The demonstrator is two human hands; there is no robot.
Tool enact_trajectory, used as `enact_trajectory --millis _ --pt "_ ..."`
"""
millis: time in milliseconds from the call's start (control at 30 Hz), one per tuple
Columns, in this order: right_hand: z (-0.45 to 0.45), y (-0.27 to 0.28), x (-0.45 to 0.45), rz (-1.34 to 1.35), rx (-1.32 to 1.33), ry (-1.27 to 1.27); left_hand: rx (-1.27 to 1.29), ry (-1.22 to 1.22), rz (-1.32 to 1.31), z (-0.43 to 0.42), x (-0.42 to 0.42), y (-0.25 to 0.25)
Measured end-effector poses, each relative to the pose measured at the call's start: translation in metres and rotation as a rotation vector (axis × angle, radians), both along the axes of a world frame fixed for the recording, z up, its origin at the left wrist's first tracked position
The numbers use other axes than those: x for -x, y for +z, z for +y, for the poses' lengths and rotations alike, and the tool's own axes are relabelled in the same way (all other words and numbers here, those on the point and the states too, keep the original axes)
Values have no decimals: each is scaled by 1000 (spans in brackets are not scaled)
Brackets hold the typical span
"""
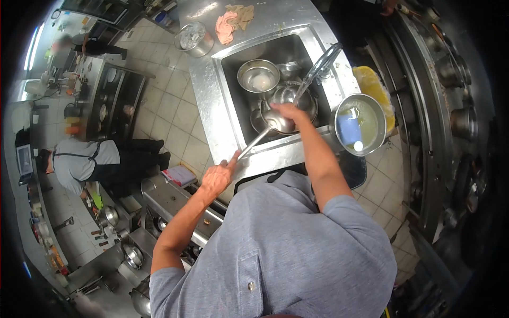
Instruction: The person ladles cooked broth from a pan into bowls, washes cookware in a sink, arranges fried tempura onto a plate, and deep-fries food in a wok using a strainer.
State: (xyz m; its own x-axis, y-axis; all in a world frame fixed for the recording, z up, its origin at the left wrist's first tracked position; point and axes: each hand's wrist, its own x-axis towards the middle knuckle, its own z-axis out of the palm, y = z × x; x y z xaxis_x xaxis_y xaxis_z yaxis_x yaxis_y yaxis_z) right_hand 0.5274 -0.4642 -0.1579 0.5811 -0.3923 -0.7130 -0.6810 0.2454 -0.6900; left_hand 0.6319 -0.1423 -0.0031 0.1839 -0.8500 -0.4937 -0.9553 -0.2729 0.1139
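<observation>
My left hand [217, 177] is closed around the long handle of a metal ladle [282, 123], held tilted over the near part of the sink [236, 100]. On the ladle's bowl lies my right hand [289, 111], its fingers bent against the metal; whether a sponge is under them is hidden. Water runs from the curved faucet [324, 62] just beyond my right hand. Beneath the ladle, several metal pans and bowls overlap in the sink. A round metal bowl [260, 64] with a pale patch inside stands at the far left of them.
To the right stands a metal pot [382, 127] of cloudy liquid with a blue object inside. Behind it is a yellow-lined bin [371, 85]. Pink and brown cloths [228, 29] and a metal pot [196, 40] are on the counter's far side. A co-worker [87, 159] bends at the left.
</observation>
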Motion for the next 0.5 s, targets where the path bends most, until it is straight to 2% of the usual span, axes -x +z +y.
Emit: enact_trajectory --millis 33,67,133,200,233,267,300,333,400,467,500 --pt "-11 -64 -1 -147 -627 -132 43 78 6 3 1 6" --pt "-14 -114 -5 -254 -780 -390 94 158 9 3 -1 9" --pt "16 -83 -25 -293 -704 -1023 118 199 23 -7 -2 7" --pt "46 -45 -50 -349 -599 -1342 146 236 45 -17 -1 2" --pt "56 -39 -56 -530 -652 -1209 132 284 54 -22 -3 -2" --pt "63 -11 -51 -538 -611 -1067 110 327 65 -28 -3 -5" --pt "61 -15 -40 -491 -536 -912 56 426 112 -43 -3 18" --pt "54 -18 -30 -447 -460 -754 58 413 112 -44 -6 20" --pt "39 -81 -11 -256 97 -859 190 463 93 -37 -17 28" --pt "12 -11 22 30 609 -771 237 519 81 -34 -19 36" --pt "7 14 32 -74 804 -780 256 589 156 -33 -19 45"
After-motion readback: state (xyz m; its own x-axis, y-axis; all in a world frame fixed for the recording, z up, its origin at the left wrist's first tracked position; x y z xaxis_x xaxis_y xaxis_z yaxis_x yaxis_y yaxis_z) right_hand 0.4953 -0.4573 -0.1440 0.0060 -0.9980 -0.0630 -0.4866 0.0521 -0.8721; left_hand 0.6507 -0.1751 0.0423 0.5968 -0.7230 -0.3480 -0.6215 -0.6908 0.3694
